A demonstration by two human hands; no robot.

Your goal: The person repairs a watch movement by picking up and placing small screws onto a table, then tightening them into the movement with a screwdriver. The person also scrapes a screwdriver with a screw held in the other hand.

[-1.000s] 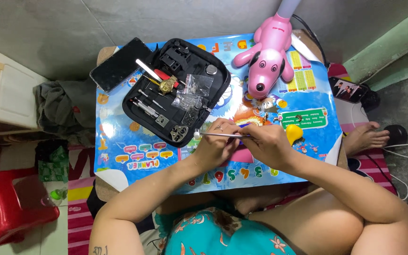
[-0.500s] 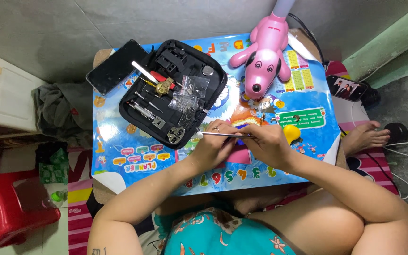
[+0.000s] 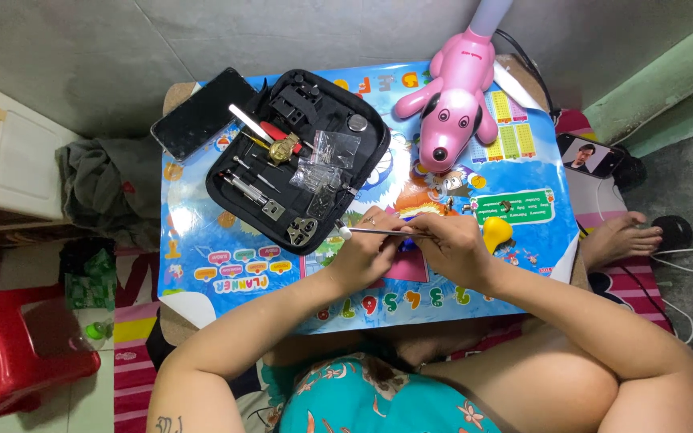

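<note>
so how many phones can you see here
2: a black phone lying dark on the table's left corner beside the black tool case, and a lit phone off the right edge. Others may be hidden.

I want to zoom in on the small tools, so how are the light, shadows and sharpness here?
Head view: soft, even light, with faint shadows under both hands, left hand and right hand; the thin metal tool and open black zip tool case look fairly sharp; the glossy blue printed table cover shows little glare; edges bend slightly.

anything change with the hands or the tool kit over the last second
Almost nothing. Both hands, left hand and right hand, stay together over the colourful table mat, still holding the thin metal tool level between them. The open black tool case, phone and pink dog toy have not moved; only the camera shifted slightly.
</note>
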